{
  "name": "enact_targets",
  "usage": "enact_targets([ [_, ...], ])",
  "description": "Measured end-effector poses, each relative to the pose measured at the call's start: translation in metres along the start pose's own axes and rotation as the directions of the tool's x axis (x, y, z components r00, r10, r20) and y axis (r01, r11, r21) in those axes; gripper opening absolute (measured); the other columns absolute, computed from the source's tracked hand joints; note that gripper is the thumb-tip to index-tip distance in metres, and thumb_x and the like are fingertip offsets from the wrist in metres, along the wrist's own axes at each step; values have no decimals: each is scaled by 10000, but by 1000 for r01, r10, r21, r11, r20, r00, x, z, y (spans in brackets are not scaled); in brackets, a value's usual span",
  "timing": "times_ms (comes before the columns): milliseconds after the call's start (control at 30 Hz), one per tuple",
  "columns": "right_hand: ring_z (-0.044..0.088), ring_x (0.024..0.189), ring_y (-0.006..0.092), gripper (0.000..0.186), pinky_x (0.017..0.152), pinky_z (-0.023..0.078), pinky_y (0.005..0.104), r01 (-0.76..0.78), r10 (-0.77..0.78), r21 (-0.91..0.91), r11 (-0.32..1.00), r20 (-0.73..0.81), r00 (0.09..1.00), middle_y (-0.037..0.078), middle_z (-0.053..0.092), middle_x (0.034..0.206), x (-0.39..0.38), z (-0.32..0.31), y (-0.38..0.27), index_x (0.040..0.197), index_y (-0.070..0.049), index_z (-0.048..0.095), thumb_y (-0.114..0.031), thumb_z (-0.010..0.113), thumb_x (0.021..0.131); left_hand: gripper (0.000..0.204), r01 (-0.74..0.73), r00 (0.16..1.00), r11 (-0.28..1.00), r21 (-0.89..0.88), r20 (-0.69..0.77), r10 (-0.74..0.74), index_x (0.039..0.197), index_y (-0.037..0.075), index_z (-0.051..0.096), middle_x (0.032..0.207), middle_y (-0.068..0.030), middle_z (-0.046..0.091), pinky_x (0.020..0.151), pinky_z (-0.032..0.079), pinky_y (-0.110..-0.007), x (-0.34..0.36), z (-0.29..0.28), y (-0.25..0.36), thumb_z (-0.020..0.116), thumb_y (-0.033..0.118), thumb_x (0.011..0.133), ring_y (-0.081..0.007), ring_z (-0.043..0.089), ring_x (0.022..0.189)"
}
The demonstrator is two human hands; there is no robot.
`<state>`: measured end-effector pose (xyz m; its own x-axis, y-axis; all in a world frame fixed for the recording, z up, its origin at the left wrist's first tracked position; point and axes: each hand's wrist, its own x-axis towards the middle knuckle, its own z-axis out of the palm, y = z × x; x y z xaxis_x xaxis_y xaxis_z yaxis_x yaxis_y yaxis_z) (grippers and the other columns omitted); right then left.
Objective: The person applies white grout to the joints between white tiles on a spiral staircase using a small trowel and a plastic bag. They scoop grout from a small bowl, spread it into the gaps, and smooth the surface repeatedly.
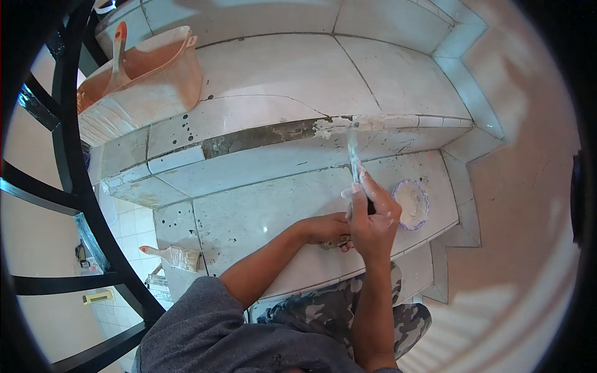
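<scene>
My right hand (375, 221) grips a narrow putty knife (354, 163), smeared with white paste. The blade's tip touches the step's front edge, on white filler (336, 127) spread along it. To the left of the filler, a bare grey strip (249, 142) runs along the same edge, where no tile covers it. My left hand (326, 230) is curled close beside my right wrist; its fingers are partly hidden, and a small pale thing shows under them. Right of my right hand sits a round bowl (411, 204) with a blue-patterned rim, holding white paste.
An orange-stained bucket (168, 74) with a brush (118, 59) in it stands on the upper step. Another paintbrush (174, 257) lies on the lower tiled step (249, 205). A black metal railing (99, 217) curves along the left, and a wall with stepped tile skirting (463, 56) bounds the right.
</scene>
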<state>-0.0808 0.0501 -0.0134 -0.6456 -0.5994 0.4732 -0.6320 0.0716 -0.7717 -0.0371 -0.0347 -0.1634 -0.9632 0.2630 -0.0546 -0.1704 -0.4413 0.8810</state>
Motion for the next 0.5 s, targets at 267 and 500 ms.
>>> enact_targets([
  [267,634,831,344,376,696,516,394,218,-262,-367,904,-72,962,170,595,918,-24,40,61,1215,20,647,75,645,843,310,141,987,990,9,-82,-140,1214,3,604,1149,-76,637,898,499,-313,-6,1,7,666,119,933,-170,598,1051],
  [500,618,765,341,404,646,500,419,205,-228,-413,887,-7,974,175,594,903,-4,56,51,1247,-4,645,79,639,851,343,15,1000,994,-109,11,-13,1236,27,602,1145,-65,638,841,497,-290,3,-22,-45,682,124,917,-144,596,1009],
])
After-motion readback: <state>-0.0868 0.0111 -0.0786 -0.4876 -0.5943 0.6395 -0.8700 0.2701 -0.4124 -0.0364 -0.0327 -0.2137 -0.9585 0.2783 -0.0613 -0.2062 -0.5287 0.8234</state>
